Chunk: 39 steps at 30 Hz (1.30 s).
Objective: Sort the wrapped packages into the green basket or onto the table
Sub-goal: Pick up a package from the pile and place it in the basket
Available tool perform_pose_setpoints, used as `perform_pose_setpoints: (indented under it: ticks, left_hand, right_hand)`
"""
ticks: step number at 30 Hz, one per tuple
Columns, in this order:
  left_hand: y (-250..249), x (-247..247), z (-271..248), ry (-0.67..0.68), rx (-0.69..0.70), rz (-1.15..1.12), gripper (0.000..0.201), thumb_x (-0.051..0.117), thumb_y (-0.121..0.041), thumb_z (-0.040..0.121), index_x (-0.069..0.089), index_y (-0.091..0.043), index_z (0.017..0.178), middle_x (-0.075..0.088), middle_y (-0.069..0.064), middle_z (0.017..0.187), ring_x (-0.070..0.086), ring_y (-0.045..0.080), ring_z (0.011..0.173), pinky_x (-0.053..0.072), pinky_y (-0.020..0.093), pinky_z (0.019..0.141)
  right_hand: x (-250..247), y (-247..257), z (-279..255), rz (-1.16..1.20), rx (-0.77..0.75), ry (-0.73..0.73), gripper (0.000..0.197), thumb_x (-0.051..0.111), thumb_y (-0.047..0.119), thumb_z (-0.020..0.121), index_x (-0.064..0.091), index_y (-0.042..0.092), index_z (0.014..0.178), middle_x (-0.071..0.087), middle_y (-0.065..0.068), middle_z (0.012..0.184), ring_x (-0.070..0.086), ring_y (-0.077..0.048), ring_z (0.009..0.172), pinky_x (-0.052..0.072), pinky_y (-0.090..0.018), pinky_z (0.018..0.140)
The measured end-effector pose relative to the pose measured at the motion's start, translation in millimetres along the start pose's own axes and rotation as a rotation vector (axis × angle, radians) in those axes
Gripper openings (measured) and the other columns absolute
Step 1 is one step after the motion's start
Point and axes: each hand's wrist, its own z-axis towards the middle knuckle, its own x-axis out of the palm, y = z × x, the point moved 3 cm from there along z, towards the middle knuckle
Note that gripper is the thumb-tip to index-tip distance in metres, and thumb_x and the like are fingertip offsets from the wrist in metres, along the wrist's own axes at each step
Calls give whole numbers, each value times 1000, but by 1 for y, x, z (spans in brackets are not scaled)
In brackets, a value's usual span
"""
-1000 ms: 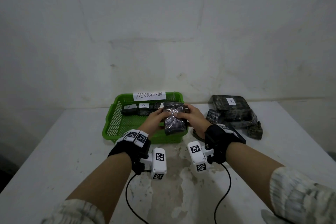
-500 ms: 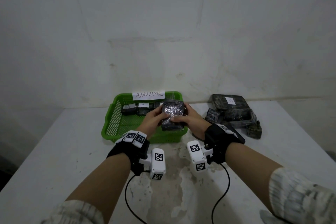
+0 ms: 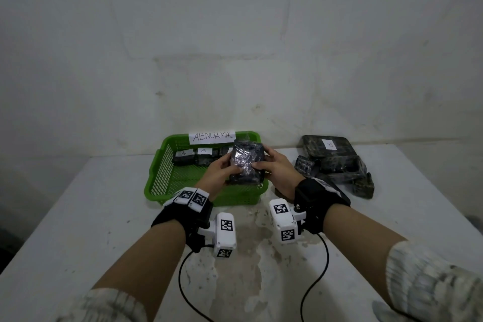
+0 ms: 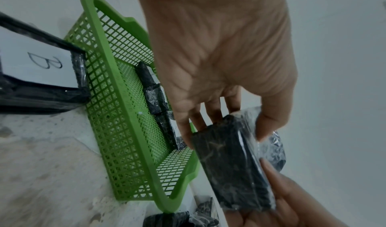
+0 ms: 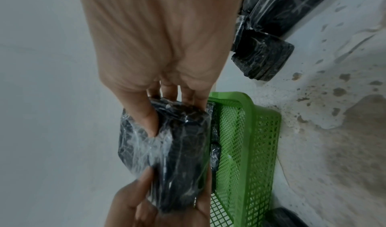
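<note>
We see the green basket [image 3: 159,177] left of centre on the white table [image 3: 78,217], mesh-walled, with a paper label reading ABNORMAL [image 3: 212,137] on its far rim. Small dark packages [image 3: 194,158] line its far wall; their tags are partly hidden. Above the basket, the left hand [image 3: 218,174] grips the wrapped package [image 3: 247,162] from its left side, thumb on top, fingers underneath. The right hand [image 3: 278,171] grips the opposite side likewise. The package is a dark block in crinkled clear film; its label, if any, is not visible. Right, a pile of wrapped packages [image 3: 334,164] lies on the table, the top one tagged B.
</note>
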Motion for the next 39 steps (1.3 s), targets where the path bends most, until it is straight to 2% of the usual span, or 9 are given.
perform_pose_setpoints:
  ticks: [3,10,16,21,24,27,31,35,39]
  left_hand:
    - [1,1,-2,-4,10,16,55,52,11,84,43,-4,136,62,11,114,59,23,100,45,44,99]
    - [3,1,-4,42,-38,-56,56,49,14,84,43,-10,135,59,11,119,55,25,107,41,44,100]
    - [2,1,-6,38,-17,-21,61,49,20,80,43,-10,133,57,11,119,58,20,99,49,35,88]
    - [5,0,-3,-56,27,35,71,57,14,80,34,-18,139,48,15,131,51,29,117,43,49,101]
    - [2,-5,1,-140,126,88,75,58,11,78,42,-48,121,38,18,137,42,34,126,44,58,96]
    - [-5,-2,-2,-90,88,21,64,48,13,84,45,-34,127,47,21,128,53,32,112,50,54,90]
    - [-10,6,-5,-63,-20,-63,41,40,-7,97,41,-23,134,53,8,113,57,19,91,54,37,67]
    - [-4,11,-5,-48,-118,-76,40,49,-25,95,41,-25,134,51,6,115,54,21,95,48,56,87]
    - [-4,14,-5,-31,-116,-69,40,53,-20,93,41,-23,131,54,1,106,55,16,91,52,44,75]
  right_hand:
    - [-1,-1,-1,11,23,52,83,59,-15,81,25,13,151,56,-19,133,59,-30,114,50,-39,94]
    - [-5,0,-2,49,34,80,90,57,-23,78,21,12,152,50,-19,139,53,-34,124,52,-36,93]
    - [2,-1,-4,-80,26,115,102,64,-21,74,13,18,154,48,-20,140,53,-32,123,48,-38,96]
    - [9,4,-7,-156,-26,65,102,70,-16,73,18,21,152,44,-15,143,49,-30,127,51,-37,95]
    - [12,5,-9,-165,-61,18,85,72,10,84,22,25,151,47,-10,140,48,-27,128,42,-46,107]
    - [12,9,-13,-183,-53,-39,48,53,27,97,41,19,143,56,-8,130,53,-25,120,44,-48,104]
    - [14,15,-19,-199,-38,-44,26,51,25,99,53,17,123,61,1,107,57,-19,101,48,-33,80]
    - [19,14,-19,-177,3,-33,18,53,24,97,47,19,113,57,-3,108,55,-18,91,45,-32,71]
    - [18,13,-19,-208,-40,-82,13,51,19,97,45,16,109,56,-4,97,53,-19,82,43,-32,63]
